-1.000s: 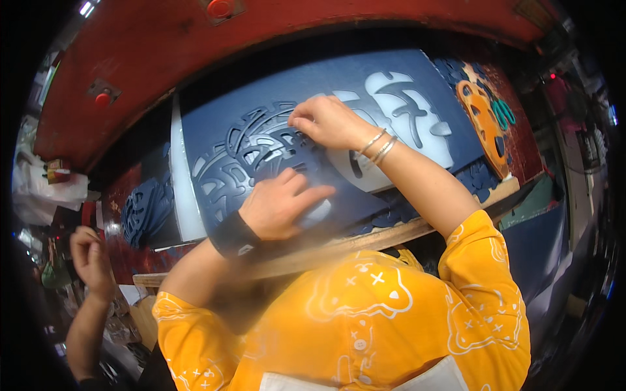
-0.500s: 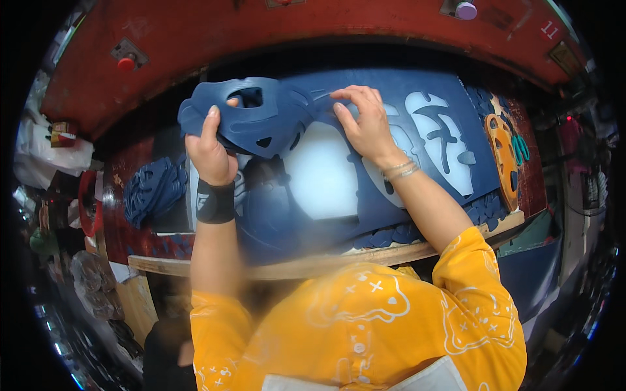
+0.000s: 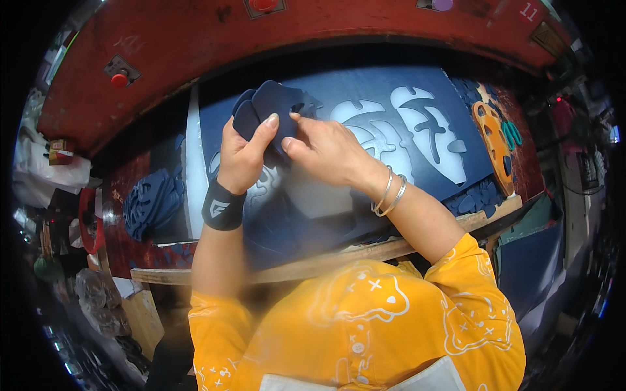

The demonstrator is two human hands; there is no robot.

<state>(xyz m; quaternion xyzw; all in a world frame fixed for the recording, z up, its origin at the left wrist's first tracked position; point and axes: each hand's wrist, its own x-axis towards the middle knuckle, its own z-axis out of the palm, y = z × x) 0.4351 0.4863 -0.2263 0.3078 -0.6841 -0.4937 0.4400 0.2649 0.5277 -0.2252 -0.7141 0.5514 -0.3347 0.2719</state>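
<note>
My left hand [image 3: 242, 156] grips a bundle of flat, dark blue cut-out sheet pieces [image 3: 267, 104], thumb across the front and fingers behind. The pieces stand tilted up over the sheet. From the right, my right hand [image 3: 329, 153] pinches the same bundle, its index finger at a small hole and its thumb lower on the face. Below both hands lies a large dark blue sheet [image 3: 378, 81] with curved, mask-like openings that show a white surface [image 3: 417, 120]. Part of the sheet is hidden by my hands and the pieces.
Dark blue cut pieces [image 3: 153, 202] are heaped at the left. On the right lie an orange slotted plate [image 3: 492, 143], green scissor-like handles [image 3: 512, 135] and blue scraps [image 3: 479, 199]. A wooden strip [image 3: 345, 256] edges the front; a red machine beam [image 3: 352, 23] with a red button [image 3: 119, 80] spans the back.
My left hand has turned the pieces upright and brought them right, towards the middle. My right hand has moved left and now pinches their edge. The view has shifted slightly.
</note>
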